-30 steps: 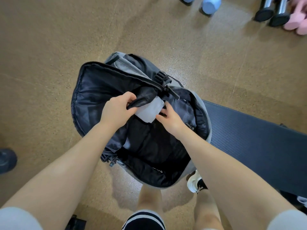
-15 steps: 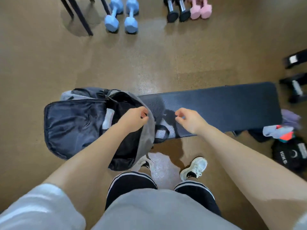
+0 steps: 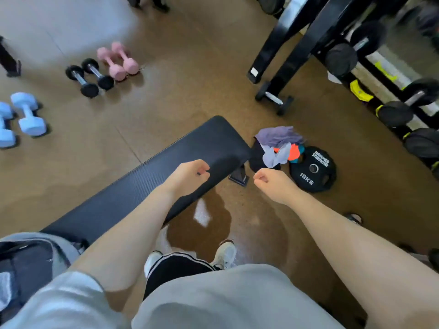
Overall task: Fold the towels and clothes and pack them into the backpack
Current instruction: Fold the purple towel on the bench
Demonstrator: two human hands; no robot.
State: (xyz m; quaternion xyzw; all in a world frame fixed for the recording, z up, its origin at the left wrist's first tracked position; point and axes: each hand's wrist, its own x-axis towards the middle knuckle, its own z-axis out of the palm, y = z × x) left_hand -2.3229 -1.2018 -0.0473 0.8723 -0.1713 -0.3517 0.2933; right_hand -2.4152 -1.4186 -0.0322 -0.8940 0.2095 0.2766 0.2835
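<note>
Both hands, left hand (image 3: 187, 173) and right hand (image 3: 269, 182), loosely curled and empty, reach toward the clothes pile (image 3: 280, 144), likely the next garment for folding.

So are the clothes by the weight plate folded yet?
No. The clothes lie in a crumpled, unfolded heap on the floor between the bench end and the plate; neither hand touches them.
</note>
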